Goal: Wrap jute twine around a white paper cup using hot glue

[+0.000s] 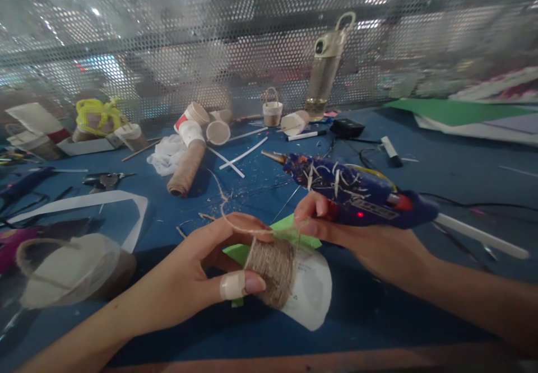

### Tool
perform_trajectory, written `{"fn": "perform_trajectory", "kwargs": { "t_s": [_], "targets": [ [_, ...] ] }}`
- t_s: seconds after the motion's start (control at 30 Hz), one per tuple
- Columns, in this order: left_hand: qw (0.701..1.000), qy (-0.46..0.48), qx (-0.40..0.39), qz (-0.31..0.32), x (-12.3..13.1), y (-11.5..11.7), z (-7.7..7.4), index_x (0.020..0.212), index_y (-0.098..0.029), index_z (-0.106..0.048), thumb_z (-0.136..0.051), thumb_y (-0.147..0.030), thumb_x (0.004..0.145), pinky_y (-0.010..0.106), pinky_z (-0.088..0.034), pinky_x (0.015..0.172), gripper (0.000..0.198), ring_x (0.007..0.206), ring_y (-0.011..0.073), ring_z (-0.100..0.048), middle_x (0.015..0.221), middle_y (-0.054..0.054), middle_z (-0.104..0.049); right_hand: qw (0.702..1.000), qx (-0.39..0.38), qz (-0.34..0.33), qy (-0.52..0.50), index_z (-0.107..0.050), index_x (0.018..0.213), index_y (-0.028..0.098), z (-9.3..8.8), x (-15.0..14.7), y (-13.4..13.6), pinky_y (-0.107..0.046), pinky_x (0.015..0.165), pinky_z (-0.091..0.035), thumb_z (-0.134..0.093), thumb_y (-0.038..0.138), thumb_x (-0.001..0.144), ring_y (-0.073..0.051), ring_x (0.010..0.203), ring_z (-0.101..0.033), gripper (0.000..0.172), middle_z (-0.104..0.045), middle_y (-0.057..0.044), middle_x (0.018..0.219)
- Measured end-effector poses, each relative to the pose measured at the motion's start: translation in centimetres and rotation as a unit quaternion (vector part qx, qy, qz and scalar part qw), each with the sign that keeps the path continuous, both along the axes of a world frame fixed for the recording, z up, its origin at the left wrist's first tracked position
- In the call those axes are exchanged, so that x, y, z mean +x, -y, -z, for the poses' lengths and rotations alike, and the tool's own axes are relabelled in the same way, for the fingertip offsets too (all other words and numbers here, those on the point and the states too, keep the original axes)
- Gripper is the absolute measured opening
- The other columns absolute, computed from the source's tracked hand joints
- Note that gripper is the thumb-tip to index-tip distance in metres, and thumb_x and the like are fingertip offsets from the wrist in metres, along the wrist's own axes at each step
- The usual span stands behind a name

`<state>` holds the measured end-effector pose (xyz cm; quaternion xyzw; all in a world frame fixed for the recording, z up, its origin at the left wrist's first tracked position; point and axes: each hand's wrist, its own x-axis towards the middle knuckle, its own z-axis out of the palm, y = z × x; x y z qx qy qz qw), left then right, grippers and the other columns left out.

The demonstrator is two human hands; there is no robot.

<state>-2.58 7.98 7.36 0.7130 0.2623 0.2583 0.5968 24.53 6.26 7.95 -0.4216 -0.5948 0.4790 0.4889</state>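
Note:
A white paper cup (313, 289), partly wound with brown twine (271, 272), lies tilted on its side low in the centre. My left hand (210, 266) grips its twine-covered end between thumb and fingers; the thumb wears a beige bandage. A loose strand of twine (225, 202) runs from the cup's top edge away over the table. My right hand (332, 222) holds a blue glue gun (348, 191), nozzle pointing left, red light lit, a white glue stick out of its back. Its thumb and index finger pinch near the strand at the cup's upper side.
Green paper (239, 252) lies under the cup. A handled basket (79, 269) stands at left, scissors (107, 180) behind it. Farther back are a brown roll (187, 168), several cups, a small basket (272, 113), a bottle (324, 73) and a black adapter (347, 127). Cables run at right.

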Motion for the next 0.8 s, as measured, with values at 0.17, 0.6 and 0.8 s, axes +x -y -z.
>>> {"fn": "perform_trajectory", "kwargs": {
  "t_s": [0.17, 0.6, 0.8],
  "targets": [
    [1.0, -0.002, 0.023, -0.02, 0.1, 0.13, -0.41, 0.126, -0.042, -0.076, -0.083, -0.028, 0.095, 0.024, -0.065, 0.092, 0.035, 0.124, 0.0217, -0.07, 0.144, 0.002, -0.066, 1.0, -0.015, 0.011, 0.017, -0.065, 0.07, 0.026, -0.18, -0.2, -0.1, -0.033, 0.079, -0.062, -0.096, 0.059, 0.069, -0.017, 0.073, -0.067, 0.046, -0.072, 0.003, 0.076],
    [0.993, -0.023, 0.111, -0.026, -0.28, 0.01, -0.33, 0.123, -0.045, -0.078, -0.09, -0.027, 0.088, 0.025, -0.065, 0.095, 0.042, 0.132, 0.0226, -0.068, 0.142, -0.001, -0.07, 0.999, -0.03, 0.011, 0.041, -0.065, 0.064, 0.026, -0.44, -0.65, 0.37, -0.03, 0.073, -0.06, -0.097, 0.059, 0.066, -0.017, 0.073, -0.067, 0.046, -0.074, 0.003, 0.075],
    [0.989, -0.035, 0.141, -0.032, -0.4, -0.02, -0.29, 0.124, -0.045, -0.077, -0.091, -0.028, 0.086, 0.028, -0.063, 0.099, 0.044, 0.134, 0.0236, -0.065, 0.143, -0.002, -0.072, 0.997, -0.008, -0.007, 0.075, -0.069, 0.069, 0.028, -0.8, -0.51, 0.2, -0.032, 0.075, -0.065, -0.094, 0.06, 0.071, -0.018, 0.069, -0.068, 0.04, -0.071, 0.003, 0.072]
  ]
}}
